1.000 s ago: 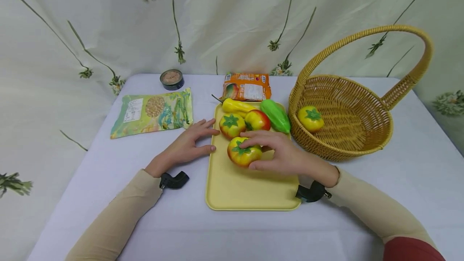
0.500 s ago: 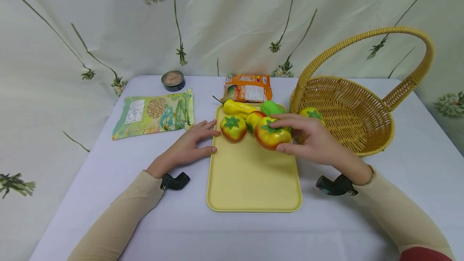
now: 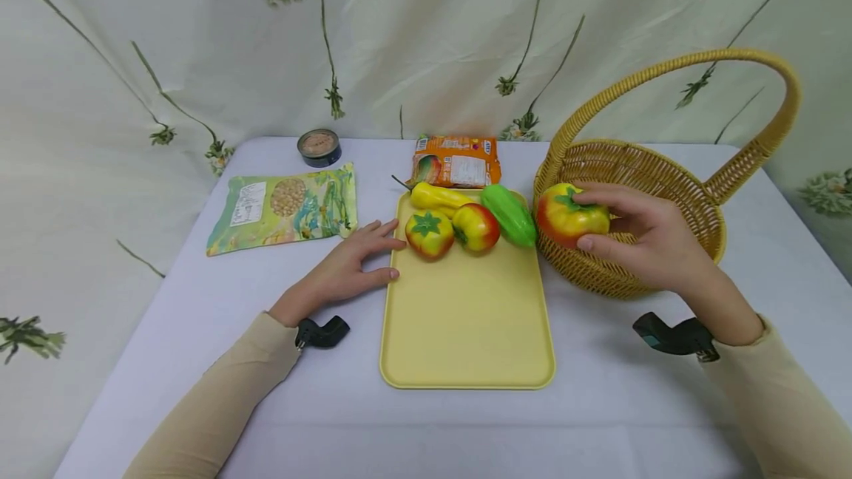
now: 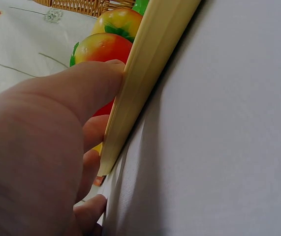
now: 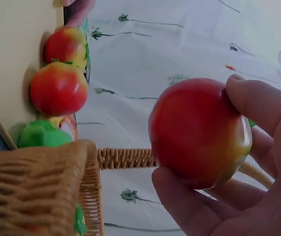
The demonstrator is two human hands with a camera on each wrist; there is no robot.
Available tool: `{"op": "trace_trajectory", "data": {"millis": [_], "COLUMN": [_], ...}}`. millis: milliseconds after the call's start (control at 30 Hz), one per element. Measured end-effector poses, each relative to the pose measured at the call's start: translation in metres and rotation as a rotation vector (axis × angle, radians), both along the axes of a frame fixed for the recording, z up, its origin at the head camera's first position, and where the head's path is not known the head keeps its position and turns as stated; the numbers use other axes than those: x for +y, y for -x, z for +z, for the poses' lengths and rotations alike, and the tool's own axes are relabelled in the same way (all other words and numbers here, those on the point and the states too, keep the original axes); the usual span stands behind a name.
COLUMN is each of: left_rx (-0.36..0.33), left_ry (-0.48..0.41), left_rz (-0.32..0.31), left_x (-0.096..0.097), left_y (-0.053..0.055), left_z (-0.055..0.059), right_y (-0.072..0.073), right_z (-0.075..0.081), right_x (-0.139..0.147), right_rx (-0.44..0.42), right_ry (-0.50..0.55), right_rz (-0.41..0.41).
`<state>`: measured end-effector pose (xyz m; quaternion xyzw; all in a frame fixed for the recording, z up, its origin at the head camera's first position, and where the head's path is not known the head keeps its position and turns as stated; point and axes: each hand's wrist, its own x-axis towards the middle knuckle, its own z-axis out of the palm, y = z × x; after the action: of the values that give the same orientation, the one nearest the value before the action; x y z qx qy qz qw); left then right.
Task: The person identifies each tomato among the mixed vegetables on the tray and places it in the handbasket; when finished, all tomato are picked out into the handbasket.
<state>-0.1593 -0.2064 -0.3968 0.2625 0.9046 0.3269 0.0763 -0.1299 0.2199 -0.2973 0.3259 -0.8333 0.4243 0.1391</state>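
My right hand (image 3: 648,235) grips a red-and-yellow toy tomato (image 3: 566,219) with a green leafy top, held over the near left rim of the wicker basket (image 3: 602,283). The right wrist view shows thumb and fingers around this tomato (image 5: 199,132). On the yellow tray (image 3: 466,324) lie two more tomatoes, one with its leaves up (image 3: 429,235) and one on its side (image 3: 476,228). My left hand (image 3: 349,265) rests at the tray's left edge, fingers extended. In the left wrist view, the thumb of my left hand (image 4: 46,123) touches the tray's rim (image 4: 135,88).
A yellow pepper (image 3: 435,196) and a green pepper-like vegetable (image 3: 509,214) lie at the tray's far end. Behind stands an orange packet (image 3: 455,161). A green bag (image 3: 286,207) and an open tin (image 3: 319,148) are at left. The basket's tall handle (image 3: 699,58) arches above it.
My right hand has lifted the tomato off the tray and carried it right, to above the basket's rim. The left hand has stayed at the tray's edge.
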Motion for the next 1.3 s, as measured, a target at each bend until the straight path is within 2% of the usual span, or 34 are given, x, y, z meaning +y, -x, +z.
{"op": "trace_trajectory", "data": {"millis": [200,333,500,667,833,1033,1133,1300], "left_rx": [-0.009,-0.011,-0.011,-0.011,-0.008,-0.005,-0.005,-0.009], "left_ry": [0.008,0.011,0.010,0.010,0.012,0.011,0.012,0.019], "left_rz": [0.002,0.004,0.008,0.006,0.000,0.009,0.011,0.015], "left_x": [0.002,0.002,0.002,0.002,0.002,0.001,0.000,0.000], "left_y": [0.000,0.001,0.000,0.000,0.002,0.002,0.002,0.001], "left_z": [0.000,0.000,0.000,0.002,0.003,0.002,0.001,0.000], "right_y": [0.001,0.006,0.015,0.020,0.022,0.027,0.031,0.035], "right_z": [-0.001,-0.004,-0.012,-0.019,-0.022,-0.021,-0.021,-0.025], "right_x": [0.024,0.037,0.042,0.043,0.042,0.045,0.047,0.051], "right_rx": [-0.012,-0.071,-0.142,-0.161,-0.183,-0.302,-0.363,-0.415], "right_ry": [-0.022,0.007,0.038,0.034,0.004,-0.058,-0.075,-0.132], "right_rz": [-0.113,-0.158,-0.223,-0.296,-0.374,-0.455,-0.473,-0.481]}}
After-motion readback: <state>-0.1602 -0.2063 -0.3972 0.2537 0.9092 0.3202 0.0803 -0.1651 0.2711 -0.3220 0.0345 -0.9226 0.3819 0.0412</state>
